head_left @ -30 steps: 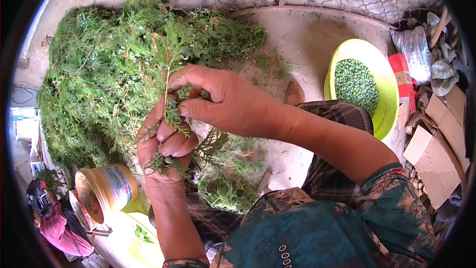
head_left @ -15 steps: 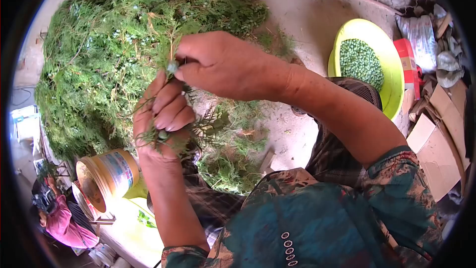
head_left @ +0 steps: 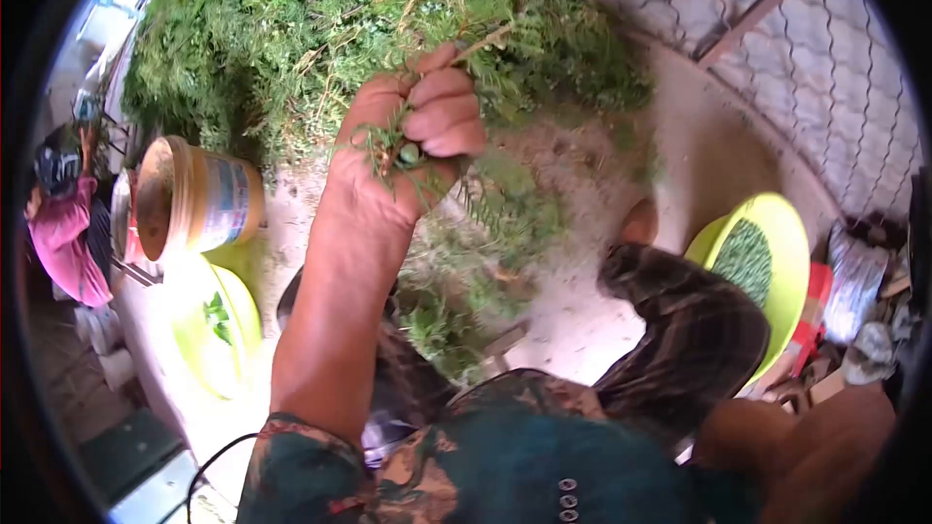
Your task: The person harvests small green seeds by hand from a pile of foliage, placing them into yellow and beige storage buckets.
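Observation:
My left hand (head_left: 419, 121) is closed around a leafy evergreen sprig (head_left: 377, 147). A bare stem end (head_left: 485, 42) sticks out above the fist, and a small green cone (head_left: 409, 153) shows by the curled fingers. Green fronds hang below the hand. Beyond it lies a large heap of cut evergreen branches (head_left: 282, 39) with pale cones among them. Only part of my right arm (head_left: 825, 451) appears, blurred at the lower right; I cannot make out the hand.
Right of my knee stands a yellow-green basin (head_left: 794, 257) of green cones (head_left: 745, 262). At left are a tipped yellow bucket (head_left: 189, 199), a bright basin (head_left: 248, 330) with leaves, and another person (head_left: 70, 243) in pink. Loose sprigs (head_left: 451, 325) litter the floor between my legs.
My right hand has left the sprig and the arm has drawn back to the lower right. My left hand still grips the sprig. The view has shifted, with the branch heap now higher up.

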